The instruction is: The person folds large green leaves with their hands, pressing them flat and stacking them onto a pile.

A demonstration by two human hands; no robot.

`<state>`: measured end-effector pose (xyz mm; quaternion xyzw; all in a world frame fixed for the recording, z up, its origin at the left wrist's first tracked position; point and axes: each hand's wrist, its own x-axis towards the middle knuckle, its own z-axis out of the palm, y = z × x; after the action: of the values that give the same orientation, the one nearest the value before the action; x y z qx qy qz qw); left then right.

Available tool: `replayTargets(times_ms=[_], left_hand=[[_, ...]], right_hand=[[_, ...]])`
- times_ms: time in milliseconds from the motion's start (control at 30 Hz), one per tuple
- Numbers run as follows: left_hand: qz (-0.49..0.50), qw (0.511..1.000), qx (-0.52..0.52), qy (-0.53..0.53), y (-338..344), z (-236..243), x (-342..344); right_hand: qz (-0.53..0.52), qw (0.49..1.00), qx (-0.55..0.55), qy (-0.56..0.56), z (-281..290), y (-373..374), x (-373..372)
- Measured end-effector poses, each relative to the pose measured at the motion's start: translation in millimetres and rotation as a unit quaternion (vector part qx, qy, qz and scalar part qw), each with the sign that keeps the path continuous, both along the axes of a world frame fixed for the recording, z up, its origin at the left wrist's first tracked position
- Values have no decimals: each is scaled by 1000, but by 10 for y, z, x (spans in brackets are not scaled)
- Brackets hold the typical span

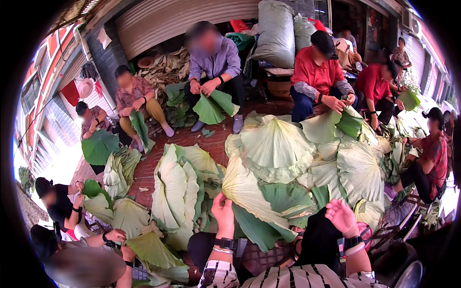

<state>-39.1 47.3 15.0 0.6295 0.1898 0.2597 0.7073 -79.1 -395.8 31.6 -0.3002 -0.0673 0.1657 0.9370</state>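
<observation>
In front of me my left hand (222, 210) pinches the narrow end of a folded lotus leaf (245, 189). Its pale, ribbed underside faces up and its dark green side shows along the lower fold. The leaf slants down to the right, over other leaves. My right hand (342, 217) is raised to the right, apart from that leaf, fingers loosely curled with nothing visible in them. Beyond both hands spreads a broad heap of pale lotus leaves (276, 144). Another stack of lotus leaves (175, 192) stands just left of my left hand.
People sit around the leaves, handling more of them: one in a lilac shirt (216, 57) opposite, one in a red shirt (314, 72) at the far right, others along both sides. Stuffed sacks (274, 33) stand behind. Red paving (211, 139) shows between the piles.
</observation>
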Motion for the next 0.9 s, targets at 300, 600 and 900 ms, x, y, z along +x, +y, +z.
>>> replayTargets(times_ms=[300,600,900], left_hand=[[10,999,-18,-25,4,-27,-14],[-4,1000,-12,-23,-32,9,26],[6,1000,9,-18,65,-94,21]], right_hand=[[6,1000,-4,-3,-6,12,17],[2,1000,-15,-9,23,25,-21],[79,997,2,-25,41,122,128]])
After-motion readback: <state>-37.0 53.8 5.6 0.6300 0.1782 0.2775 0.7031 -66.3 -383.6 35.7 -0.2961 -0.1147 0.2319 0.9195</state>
